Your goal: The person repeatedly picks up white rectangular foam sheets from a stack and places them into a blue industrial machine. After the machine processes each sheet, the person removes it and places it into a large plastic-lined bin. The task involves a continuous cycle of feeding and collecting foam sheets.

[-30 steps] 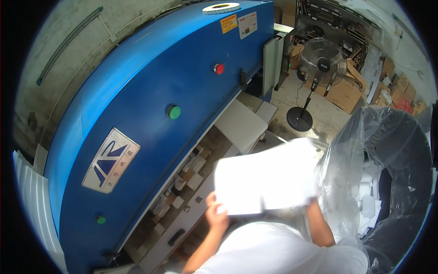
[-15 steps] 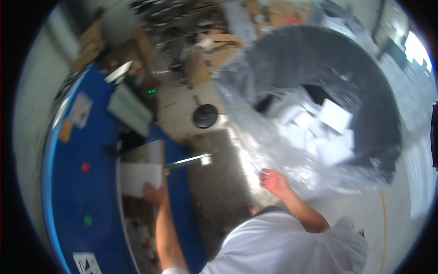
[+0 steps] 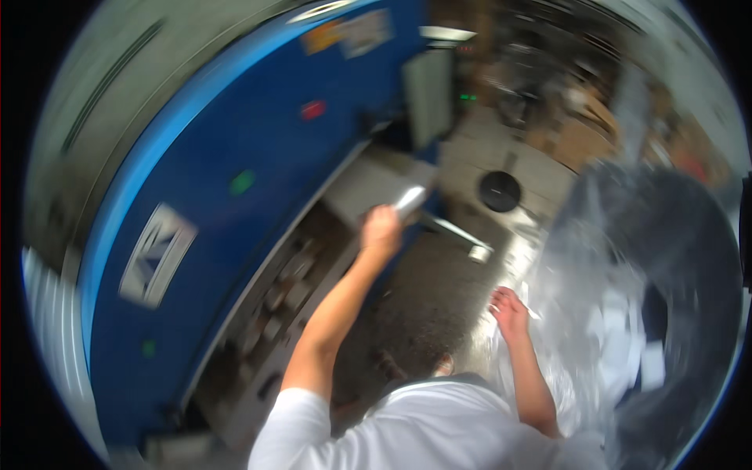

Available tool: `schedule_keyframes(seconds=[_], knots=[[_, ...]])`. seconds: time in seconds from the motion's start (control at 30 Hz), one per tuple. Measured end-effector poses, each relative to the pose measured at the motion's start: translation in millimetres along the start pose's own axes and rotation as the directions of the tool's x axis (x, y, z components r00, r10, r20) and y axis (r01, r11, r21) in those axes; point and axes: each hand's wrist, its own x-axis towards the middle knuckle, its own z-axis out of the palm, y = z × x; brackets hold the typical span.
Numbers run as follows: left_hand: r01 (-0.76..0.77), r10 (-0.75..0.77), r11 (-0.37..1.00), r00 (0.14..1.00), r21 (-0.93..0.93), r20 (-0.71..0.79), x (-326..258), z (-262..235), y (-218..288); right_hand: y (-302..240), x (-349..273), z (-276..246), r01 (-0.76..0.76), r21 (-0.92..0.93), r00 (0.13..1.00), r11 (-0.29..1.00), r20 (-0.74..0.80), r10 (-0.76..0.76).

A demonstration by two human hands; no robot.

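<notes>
Left hand point(image 3: 381, 229): arm stretched forward, fingers bunched at the near edge of a pale flat panel point(image 3: 362, 186); blur leaves it impossible to tell whether they are clamped on the panel or only resting against it. Panel: just ahead of that hand, lying at the opening of a blue machine point(image 3: 211, 258). Bright glossy strip point(image 3: 410, 200): just beyond the fingers, to their right. Small pale pieces point(image 3: 290, 294): inside the opening, left of and nearer the body than the hand. Green button point(image 3: 242, 182) and red button point(image 3: 312, 110): on the machine's face, left of the hand, the red one farther ahead. Right hand point(image 3: 511, 312): raised, fingers loosely bent and slightly apart. Clear plastic liner point(image 3: 560, 286): just right of it. White pieces point(image 3: 615, 345): farther right, inside the lined container. Round black base point(image 3: 499, 191): on the floor, ahead of the right hand.
</notes>
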Motion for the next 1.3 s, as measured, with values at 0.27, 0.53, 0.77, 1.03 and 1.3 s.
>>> schedule_keyframes(seconds=[0.27,0.53,0.77,1.03,1.3], knots=[[-0.186,-0.025,0.937,0.809,-0.296,-0.587,-185,-212,-6,44,61,83,0.319,-0.377,0.948,0.87,0.13,-0.291],[0.623,-0.919,0.383,0.329,-0.682,-0.216,-390,-202,-44,127,76,149,0.461,-0.73,0.86,0.504,0.508,-0.051],[0.607,-0.94,0.331,0.142,-0.723,-0.311,-447,-153,-211,272,121,295,0.663,-0.482,0.554,0.572,0.831,0.058],[0.823,-0.814,0.532,0.433,-0.198,-0.388,-489,-96,-347,356,176,402,0.763,-0.499,0.42,0.411,0.866,0.271],[0.899,-0.908,0.394,0.348,-0.193,-0.234,-458,-108,-350,375,219,379,0.839,-0.542,0.518,-0.046,0.77,0.374]])
